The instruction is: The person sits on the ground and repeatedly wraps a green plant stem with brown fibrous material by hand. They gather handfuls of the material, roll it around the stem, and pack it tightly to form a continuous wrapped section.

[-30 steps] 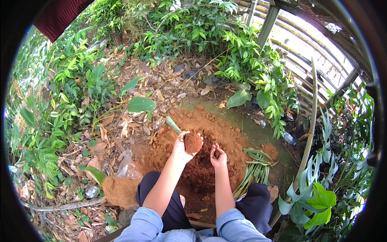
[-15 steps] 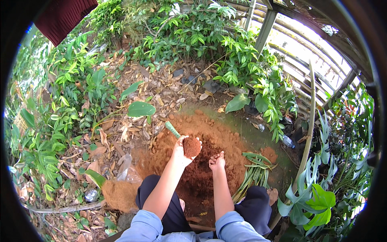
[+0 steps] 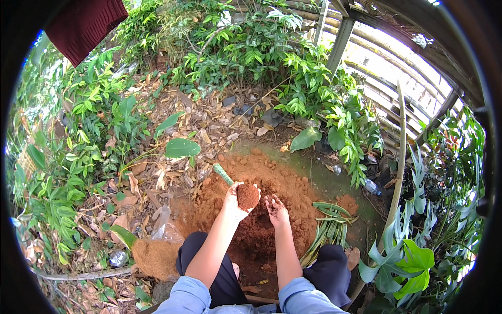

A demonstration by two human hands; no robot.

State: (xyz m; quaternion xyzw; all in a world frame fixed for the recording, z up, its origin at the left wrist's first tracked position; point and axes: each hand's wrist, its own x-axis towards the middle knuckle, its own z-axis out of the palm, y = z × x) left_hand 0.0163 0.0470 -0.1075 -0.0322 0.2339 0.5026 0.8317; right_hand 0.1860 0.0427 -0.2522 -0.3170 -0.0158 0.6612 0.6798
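Observation:
My left hand [image 3: 234, 201] is wrapped under a round ball of reddish-brown material [image 3: 248, 195], with a mottled green stalk [image 3: 222, 172] sticking up behind it; where the stalk joins is hidden. My right hand [image 3: 276, 209], fingers apart and dirty, is just right of the ball with nothing clearly in it. Both hands are over a mound of loose reddish soil [image 3: 287, 186] with a darker middle. A bundle of long striped leaves [image 3: 334, 220] lies at its right. Left of my knees is a clump of tan fibre [image 3: 154, 259] with a green leaf [image 3: 124, 235] beside it.
A plastic bag [image 3: 164, 222] lies by the fibre, a plastic bottle [image 3: 372, 187] at right. Leafy plants [image 3: 73, 172] and dry leaves surround the mound. A long curved pole [image 3: 397, 183] stands before a slatted fence [image 3: 387, 73]. Dark red cloth [image 3: 83, 31] hangs top left.
My right hand has moved up and left toward the ball, and its curled fingers have spread. My left hand still holds the ball. The view has tilted slightly, so the surroundings appear lower.

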